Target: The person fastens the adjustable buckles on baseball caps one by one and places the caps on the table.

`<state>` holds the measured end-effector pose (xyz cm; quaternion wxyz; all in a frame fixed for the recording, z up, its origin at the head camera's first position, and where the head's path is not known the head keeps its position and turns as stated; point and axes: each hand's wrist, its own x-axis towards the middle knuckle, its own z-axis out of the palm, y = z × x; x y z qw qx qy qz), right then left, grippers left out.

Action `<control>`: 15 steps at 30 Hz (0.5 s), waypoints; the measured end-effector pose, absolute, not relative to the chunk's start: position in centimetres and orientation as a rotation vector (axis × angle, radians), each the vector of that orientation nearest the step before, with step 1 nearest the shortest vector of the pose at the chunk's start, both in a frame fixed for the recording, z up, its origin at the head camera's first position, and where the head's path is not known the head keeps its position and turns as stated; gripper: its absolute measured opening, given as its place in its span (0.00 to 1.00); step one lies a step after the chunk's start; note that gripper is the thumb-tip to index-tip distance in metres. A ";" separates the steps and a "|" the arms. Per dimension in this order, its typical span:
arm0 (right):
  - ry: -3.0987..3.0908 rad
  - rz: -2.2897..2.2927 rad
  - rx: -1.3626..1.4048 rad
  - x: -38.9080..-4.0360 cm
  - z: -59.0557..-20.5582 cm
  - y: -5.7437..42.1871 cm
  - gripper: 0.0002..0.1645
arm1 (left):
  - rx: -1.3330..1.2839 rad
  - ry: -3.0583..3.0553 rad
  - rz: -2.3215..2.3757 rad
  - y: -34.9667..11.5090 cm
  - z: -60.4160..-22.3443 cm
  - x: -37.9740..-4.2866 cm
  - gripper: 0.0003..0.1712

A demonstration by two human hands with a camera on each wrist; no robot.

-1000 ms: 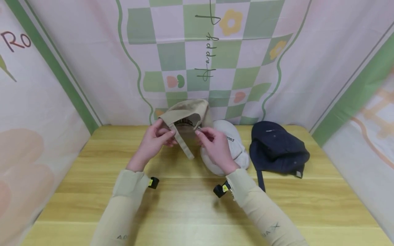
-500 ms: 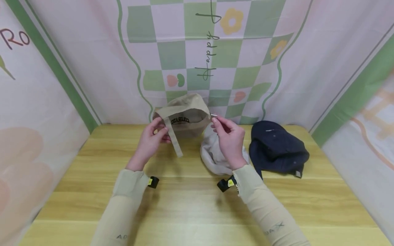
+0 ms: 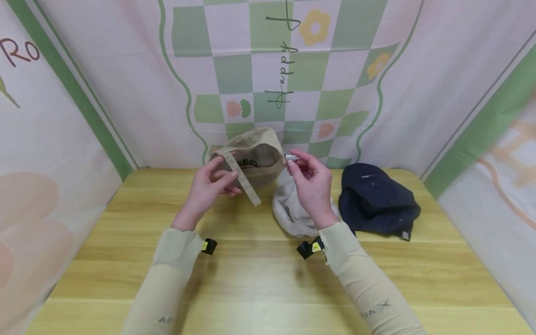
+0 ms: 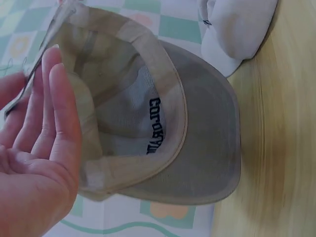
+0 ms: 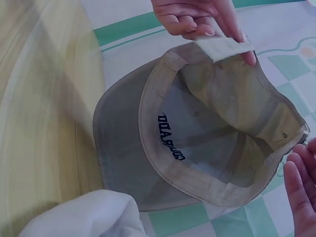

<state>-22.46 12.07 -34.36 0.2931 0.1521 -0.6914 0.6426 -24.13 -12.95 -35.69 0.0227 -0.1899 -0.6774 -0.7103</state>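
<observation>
A beige baseball cap (image 3: 257, 138) is held up near the back of the table, its open inside facing me and dark COLORADO lettering showing within. My left hand (image 3: 209, 179) pinches the cap's back strap (image 3: 248, 185) near its sewn end; the free end hangs down to the right. On the opposite side of the back opening, my right hand (image 3: 311, 184) pinches a small metal buckle (image 3: 290, 157). In the left wrist view the cap's brim (image 4: 212, 128) points away from the left palm. The strap and buckle are apart.
Behind my right hand a white cap (image 3: 286, 209) lies on the wooden table (image 3: 251, 288), partly covered. Farther right rests a navy cap (image 3: 377, 200). A printed cloth backdrop (image 3: 234, 74) rises right behind the table's far edge.
My right hand has moved right and up with the buckle, and the cap's back opening is stretched wider. The strap's free end swung left, then back right. The left hand has barely shifted.
</observation>
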 end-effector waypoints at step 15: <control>-1.912 1.815 0.436 -23.0 -35.5 12.0 0.11 | -0.606 -2.080 -2.092 -11.5 -35.3 -23.9 0.33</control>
